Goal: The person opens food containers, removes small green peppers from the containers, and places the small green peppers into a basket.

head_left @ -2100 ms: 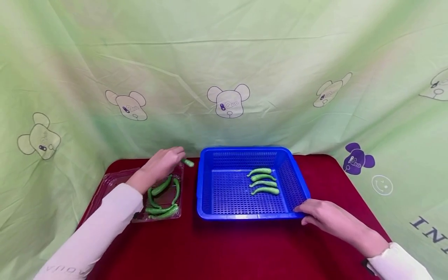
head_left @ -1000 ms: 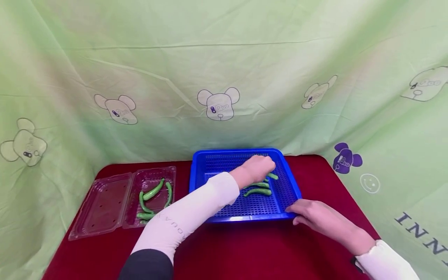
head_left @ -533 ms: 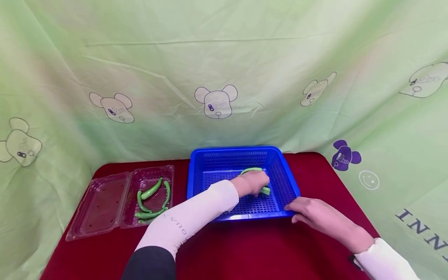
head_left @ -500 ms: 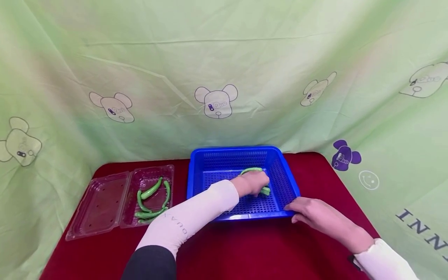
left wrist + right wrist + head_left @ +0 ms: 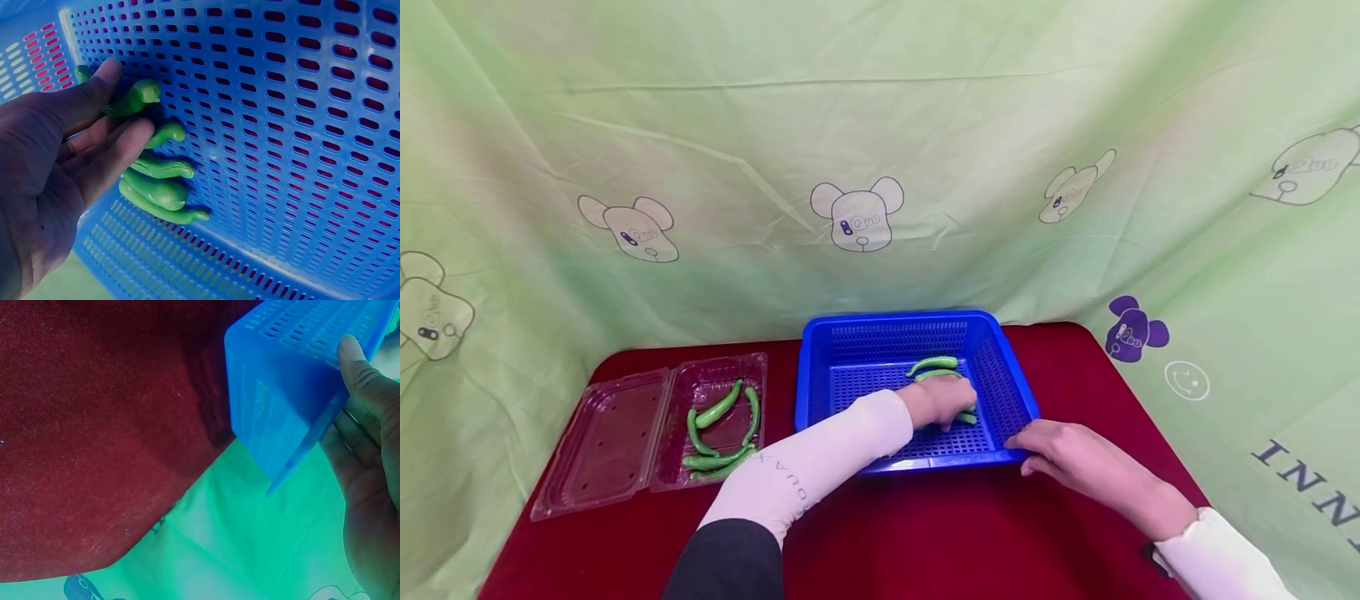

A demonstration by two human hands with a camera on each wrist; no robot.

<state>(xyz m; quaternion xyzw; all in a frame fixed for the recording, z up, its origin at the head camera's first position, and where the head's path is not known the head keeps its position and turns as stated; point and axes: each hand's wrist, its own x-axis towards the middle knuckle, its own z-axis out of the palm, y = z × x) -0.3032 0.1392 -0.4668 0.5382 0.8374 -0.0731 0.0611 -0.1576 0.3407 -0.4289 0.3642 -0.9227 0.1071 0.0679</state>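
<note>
My left hand [image 5: 942,398] reaches down inside the blue plastic basket [image 5: 925,462]. In the left wrist view, its thumb and fingers are spread on either side of a curved green chili pepper [image 5: 134,100] close to the basket floor. More green peppers [image 5: 165,172] lie beside it in a row; the hand partly covers the row in the head view. My right hand [image 5: 1060,446] grips the basket's near right corner. The right wrist view shows its thumb [image 5: 353,353] against the basket wall, with the fingers at the other side of the rim.
On the left, a hinged clear plastic box [image 5: 658,483] lies open, with several green peppers [image 5: 718,406] in its right half. A dark red cloth [image 5: 887,542] covers the table. Pale green curtain [image 5: 737,275] hangs around the back and sides.
My left hand has carried a pepper from the clear box into the basket, then moved down towards the near end of the pepper row. My right hand stays at the corner.
</note>
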